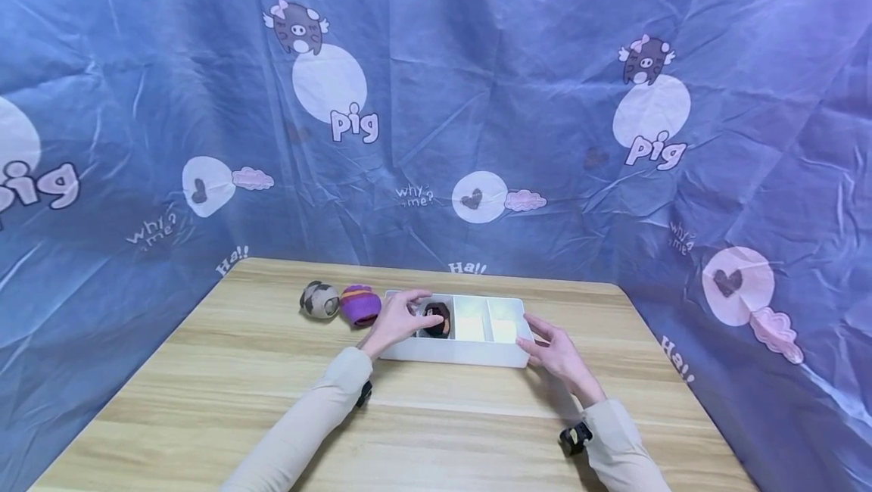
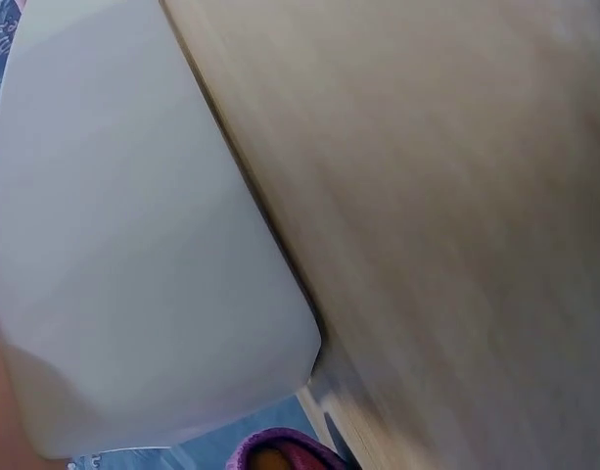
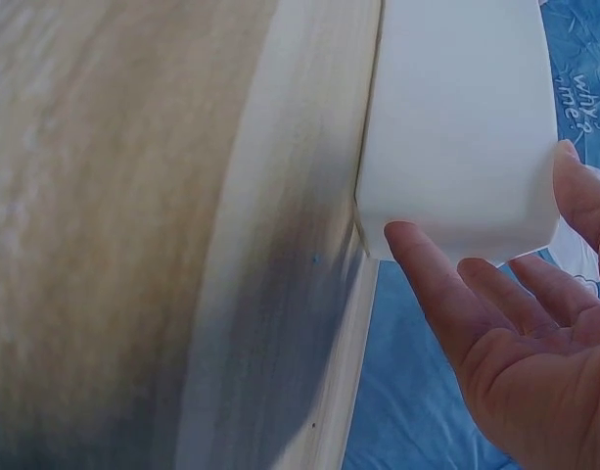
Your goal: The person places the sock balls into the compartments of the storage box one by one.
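A white divided box (image 1: 450, 352) lies lengthwise on the wooden table. In one of its left compartments sits a dark rolled sock (image 1: 437, 309) with a brownish patch. My left hand (image 1: 398, 319) reaches over the box's left end; its thumb lies across the dark sock and its straight index finger is at the back rim. The left wrist view shows mostly the box's outer wall (image 2: 153, 235). At the box's right end, my right hand (image 3: 525, 343) rests spread fingers against the end wall (image 3: 456, 127), with its thumb near the front corner.
Left of the box are a purple rolled sock (image 1: 361, 306) with an orange stripe and a grey one (image 1: 319, 300) with dark patches. A blue printed cloth (image 1: 436, 98) hangs behind and around the wooden table (image 1: 436, 431).
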Motion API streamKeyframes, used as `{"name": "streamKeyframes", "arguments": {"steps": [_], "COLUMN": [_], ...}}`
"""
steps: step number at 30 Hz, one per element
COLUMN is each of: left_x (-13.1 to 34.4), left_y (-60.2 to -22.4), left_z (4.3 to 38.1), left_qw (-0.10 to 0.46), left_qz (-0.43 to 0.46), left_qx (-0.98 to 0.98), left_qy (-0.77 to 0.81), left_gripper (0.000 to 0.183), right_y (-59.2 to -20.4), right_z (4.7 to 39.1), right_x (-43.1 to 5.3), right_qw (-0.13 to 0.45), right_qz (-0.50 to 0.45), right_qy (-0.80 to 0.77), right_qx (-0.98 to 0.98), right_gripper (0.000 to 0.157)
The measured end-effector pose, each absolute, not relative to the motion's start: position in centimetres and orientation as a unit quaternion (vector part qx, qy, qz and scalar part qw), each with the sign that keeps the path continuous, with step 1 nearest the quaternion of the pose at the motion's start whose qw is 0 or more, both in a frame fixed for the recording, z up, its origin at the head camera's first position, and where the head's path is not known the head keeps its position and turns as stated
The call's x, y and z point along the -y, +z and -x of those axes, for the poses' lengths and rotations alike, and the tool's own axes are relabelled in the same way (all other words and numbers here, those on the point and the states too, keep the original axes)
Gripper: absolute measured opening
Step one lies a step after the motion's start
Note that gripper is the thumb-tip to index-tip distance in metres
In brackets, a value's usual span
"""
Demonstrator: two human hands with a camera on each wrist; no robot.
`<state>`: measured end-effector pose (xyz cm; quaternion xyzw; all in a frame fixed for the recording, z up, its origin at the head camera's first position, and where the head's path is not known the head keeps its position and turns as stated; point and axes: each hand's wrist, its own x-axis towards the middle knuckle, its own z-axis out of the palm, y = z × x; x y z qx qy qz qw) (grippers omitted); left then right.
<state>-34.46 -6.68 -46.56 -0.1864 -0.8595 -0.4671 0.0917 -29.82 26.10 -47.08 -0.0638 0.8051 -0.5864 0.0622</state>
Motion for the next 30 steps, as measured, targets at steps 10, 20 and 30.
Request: {"name": "streamKeyframes", "arguments": {"steps": [10, 20, 30], "left_x": [6.8, 7.5, 9.8], "left_y": [-46.4, -46.1, -45.5], "left_z": [34.6, 34.9, 34.7], "left_qw": [0.088, 0.107, 0.084], "left_qz": [0.196, 0.206, 0.168], "left_qx": [0.845, 0.81, 0.786], "left_qy": [-0.49, -0.539, -0.589], "left_gripper": [0.058, 0.041, 0.042], "right_y": [-47.0, -46.8, -47.0], "right_z": [29.7, 29.8, 29.9], "right_x": [-26.1, -26.0, -26.2], "right_qw": [0.061, 0.058, 0.055], "right_qz": [0.056, 0.053, 0.055], "right_qy": [-0.582, -0.579, -0.582], "right_qx": [-0.809, -0.811, -0.809], "right_gripper": [0.069, 0.069, 0.07]}}
